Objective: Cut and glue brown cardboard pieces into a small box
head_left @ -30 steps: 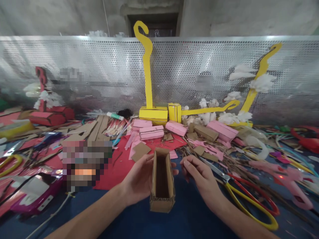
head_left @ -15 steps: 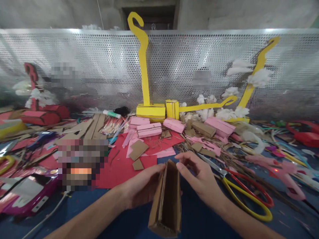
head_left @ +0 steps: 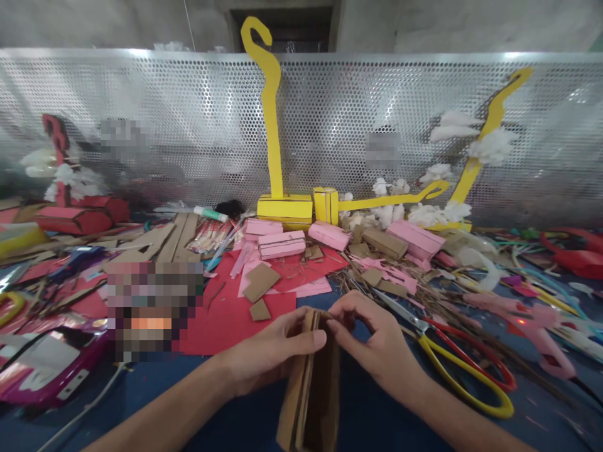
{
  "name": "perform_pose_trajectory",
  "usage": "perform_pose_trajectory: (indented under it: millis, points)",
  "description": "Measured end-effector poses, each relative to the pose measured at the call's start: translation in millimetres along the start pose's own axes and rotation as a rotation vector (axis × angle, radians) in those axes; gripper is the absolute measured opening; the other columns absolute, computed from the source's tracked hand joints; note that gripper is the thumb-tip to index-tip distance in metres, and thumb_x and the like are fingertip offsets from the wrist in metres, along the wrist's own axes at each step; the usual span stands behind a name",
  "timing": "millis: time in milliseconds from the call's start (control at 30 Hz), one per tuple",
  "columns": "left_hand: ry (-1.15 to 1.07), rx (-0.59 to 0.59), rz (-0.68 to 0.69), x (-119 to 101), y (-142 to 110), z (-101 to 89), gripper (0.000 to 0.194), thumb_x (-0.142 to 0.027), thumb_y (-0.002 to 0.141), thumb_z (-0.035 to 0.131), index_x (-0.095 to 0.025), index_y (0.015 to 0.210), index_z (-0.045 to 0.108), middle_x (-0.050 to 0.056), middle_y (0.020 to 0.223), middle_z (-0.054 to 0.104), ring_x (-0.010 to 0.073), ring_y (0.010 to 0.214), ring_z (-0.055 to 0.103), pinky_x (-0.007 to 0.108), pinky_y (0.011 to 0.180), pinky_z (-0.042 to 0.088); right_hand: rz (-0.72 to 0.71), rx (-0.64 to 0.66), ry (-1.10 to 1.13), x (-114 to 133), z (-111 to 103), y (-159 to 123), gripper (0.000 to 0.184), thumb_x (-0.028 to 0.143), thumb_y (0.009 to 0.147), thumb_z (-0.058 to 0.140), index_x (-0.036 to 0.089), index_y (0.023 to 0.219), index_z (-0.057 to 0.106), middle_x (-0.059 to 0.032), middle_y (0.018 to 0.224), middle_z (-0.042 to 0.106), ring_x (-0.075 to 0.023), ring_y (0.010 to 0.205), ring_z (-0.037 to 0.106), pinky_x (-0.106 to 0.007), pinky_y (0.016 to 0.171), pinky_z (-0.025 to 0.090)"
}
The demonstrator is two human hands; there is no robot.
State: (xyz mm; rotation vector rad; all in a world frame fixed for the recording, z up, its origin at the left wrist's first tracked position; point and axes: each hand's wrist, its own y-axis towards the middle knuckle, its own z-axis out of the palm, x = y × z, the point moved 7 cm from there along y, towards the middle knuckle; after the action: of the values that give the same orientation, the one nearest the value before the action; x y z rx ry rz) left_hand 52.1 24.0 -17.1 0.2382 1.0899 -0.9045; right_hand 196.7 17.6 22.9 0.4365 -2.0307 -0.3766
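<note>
A narrow brown cardboard box (head_left: 308,389), long and open along its top, is held upright over the blue table just in front of me. My left hand (head_left: 271,348) grips its left wall, the thumb laid over the upper edge and the fingers partly hidden behind. At the far right edge, my right hand (head_left: 370,336) pinches the cardboard between thumb and forefinger. Scissors (head_left: 452,364) with yellow and red handles lie right beside my right hand. Beyond the box, red sheets (head_left: 226,320) carry small cardboard scraps (head_left: 260,282).
Pink-covered boxes (head_left: 281,245) and a yellow hook-topped piece (head_left: 271,125) stand at the back before a perforated metal panel (head_left: 188,125). A pink glue gun (head_left: 522,314) with a lit red light lies right. A purple-and-white object (head_left: 51,370) and a cable (head_left: 89,408) lie left.
My left thumb has moved over the box's upper edge. My right thumb and forefinger have closed on its far right edge. The box has shifted slightly towards me.
</note>
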Motion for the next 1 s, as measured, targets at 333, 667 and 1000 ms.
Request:
perform_pose_trajectory:
  millis: [333,667,1000]
  points:
    - [0.360,-0.153,0.183,-26.9,-9.7,-12.9,0.050,-0.040,0.088,0.071,-0.028,0.134,0.057,0.007,0.131,0.064,0.0269,0.126,0.057,0.039,0.105,0.043,0.135,-0.222,0.487,-15.7,-14.0,0.9,0.016,0.038,0.096,0.064,0.022,0.097,0.062,0.0034,0.070,0.056,-0.0097,0.057,0.050,-0.024,0.055,0.042]
    - [0.606,-0.329,0.606,-55.0,-14.6,-27.6,0.035,-0.026,0.087,0.071,-0.025,0.122,0.071,0.008,0.137,0.063,0.0284,0.137,0.046,0.041,0.121,0.025,0.182,-0.105,0.581,-23.7,-0.7,2.6,0.026,0.043,0.093,0.067,0.020,0.105,0.062,0.0036,0.068,0.056,-0.0099,0.057,0.051,-0.023,0.054,0.043]
    - [0.610,-0.324,0.627,-52.4,-14.3,-15.7,0.015,-0.032,0.087,0.073,-0.020,0.078,0.069,0.007,0.099,0.074,0.0241,0.101,0.064,0.035,0.096,0.044,0.182,0.251,0.285,4.4,10.3,1.4,0.025,0.047,0.099,0.055,0.023,0.103,0.059,-0.0023,0.086,0.069,-0.0164,0.073,0.065,-0.030,0.070,0.052]
